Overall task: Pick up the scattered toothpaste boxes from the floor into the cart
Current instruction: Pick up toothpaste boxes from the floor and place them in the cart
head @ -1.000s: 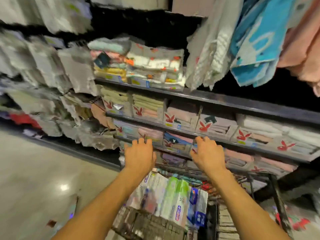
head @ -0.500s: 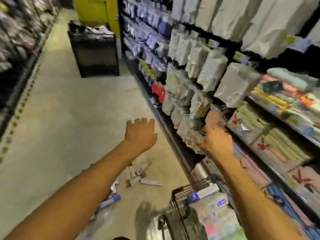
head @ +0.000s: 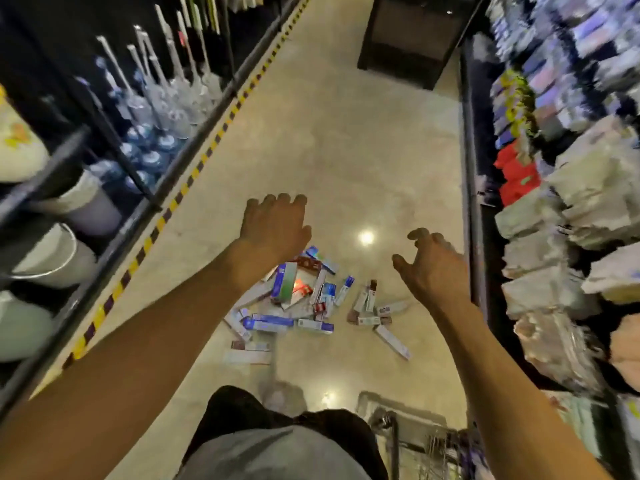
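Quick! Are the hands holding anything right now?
The bare left hand: open, fingers relaxed, holding nothing.
The bare right hand: open, fingers loosely curled, holding nothing.

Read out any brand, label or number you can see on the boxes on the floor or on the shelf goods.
No text can be read in this view.
Toothpaste boxes: printed in blue, green and red, but the lettering is too blurred and small to read.
Packets on the right: labels are smeared by motion and unreadable.
Yellow and black stripe: a pattern only, no words.
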Demonstrator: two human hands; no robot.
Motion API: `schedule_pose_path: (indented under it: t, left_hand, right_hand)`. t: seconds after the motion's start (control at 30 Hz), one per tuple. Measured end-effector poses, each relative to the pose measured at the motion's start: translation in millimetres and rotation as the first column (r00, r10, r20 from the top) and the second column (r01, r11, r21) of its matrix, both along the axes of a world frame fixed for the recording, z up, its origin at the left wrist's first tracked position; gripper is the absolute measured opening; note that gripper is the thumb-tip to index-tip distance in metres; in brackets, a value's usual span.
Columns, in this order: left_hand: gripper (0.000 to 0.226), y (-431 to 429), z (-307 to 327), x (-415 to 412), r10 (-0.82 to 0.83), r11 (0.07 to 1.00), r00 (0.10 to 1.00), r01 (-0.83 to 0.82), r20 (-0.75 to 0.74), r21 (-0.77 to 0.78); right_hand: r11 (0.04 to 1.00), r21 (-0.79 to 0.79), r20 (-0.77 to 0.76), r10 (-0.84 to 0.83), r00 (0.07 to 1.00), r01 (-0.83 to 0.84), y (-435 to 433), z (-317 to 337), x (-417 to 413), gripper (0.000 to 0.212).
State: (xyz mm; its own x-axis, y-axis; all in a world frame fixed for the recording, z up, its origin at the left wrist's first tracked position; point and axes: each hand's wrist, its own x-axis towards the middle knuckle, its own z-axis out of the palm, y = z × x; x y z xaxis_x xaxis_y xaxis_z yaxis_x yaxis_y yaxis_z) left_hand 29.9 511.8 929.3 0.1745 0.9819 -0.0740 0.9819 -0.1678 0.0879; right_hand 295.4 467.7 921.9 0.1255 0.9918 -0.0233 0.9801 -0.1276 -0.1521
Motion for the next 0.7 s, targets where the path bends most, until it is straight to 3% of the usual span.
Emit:
schedule_pose_path:
  t: [0.13, 0.3, 0.47, 0.7]
  left_hand:
    - [0.051, 11.4, -50.7, -54.6, 0.106, 0.992, 0.994, -0.108, -0.026, -0.068]
    - [0.043, 22.0, -152.4, -100.9, 0.248, 0.951, 0.966, -0.258, -0.075, -0.168]
    - [0.036, 9.8, -302.8, -143.2, 0.386, 0.889, 0.921, -0.384, -0.044, -0.249]
    - [0.036, -35.2, -535.2, -181.2, 0.481, 0.777, 0.875, -0.451, -0.049, -0.439]
  right_hand:
    - [0.989, -0.037, -0.043, 0.141, 0.989, -0.143, 47.1, -43.0, -60.2, 0.051]
    - [0.939, -0.105, -0.132, 0.313, 0.941, -0.327, 96.7, -145.2, -127.4, 0.051]
    - [0.861, -0.194, -0.216, 0.429, 0.877, -0.47, 122.4, -295.1, -177.5, 0.052]
    - [0.776, -0.391, -0.252, 0.426, 0.869, -0.494, 108.8, -527.7, -216.8, 0.052]
